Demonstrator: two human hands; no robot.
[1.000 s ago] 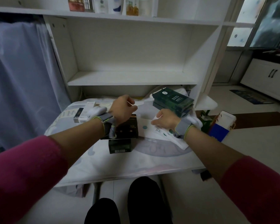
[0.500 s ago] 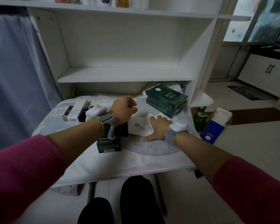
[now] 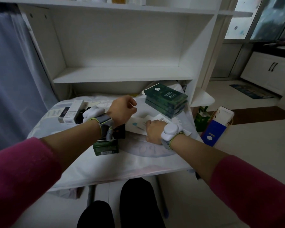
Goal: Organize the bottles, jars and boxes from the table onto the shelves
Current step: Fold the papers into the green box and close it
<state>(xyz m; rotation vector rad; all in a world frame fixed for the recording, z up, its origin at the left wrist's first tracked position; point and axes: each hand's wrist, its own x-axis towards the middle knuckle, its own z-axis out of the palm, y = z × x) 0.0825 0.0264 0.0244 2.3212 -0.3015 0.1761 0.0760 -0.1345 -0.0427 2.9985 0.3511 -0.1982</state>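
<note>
My left hand (image 3: 123, 111) hovers as a loose fist over the cloth-covered table (image 3: 105, 165), holding nothing. Under its wrist lie a black box (image 3: 120, 131) and a small green box (image 3: 105, 148). My right hand (image 3: 154, 131) rests on a flat white box (image 3: 137, 125), thumb on top and fingers curled at its near edge. A stack of dark green boxes (image 3: 166, 100) sits at the table's far right. White and black boxes (image 3: 69, 111) lie at the far left. The middle shelf (image 3: 122, 74) behind the table is bare.
The top shelf (image 3: 138, 7) carries bottles and boxes, cut off by the frame. A grey curtain (image 3: 15, 71) hangs at the left. On the floor to the right stand a green bag (image 3: 201, 119) and a blue-and-white paper bag (image 3: 218, 127). My dark shoes (image 3: 122, 206) are under the table's edge.
My right hand has gone from lying flat on the white box to curling its fingers around the near edge. My left fist has barely moved. The view has tilted slightly.
</note>
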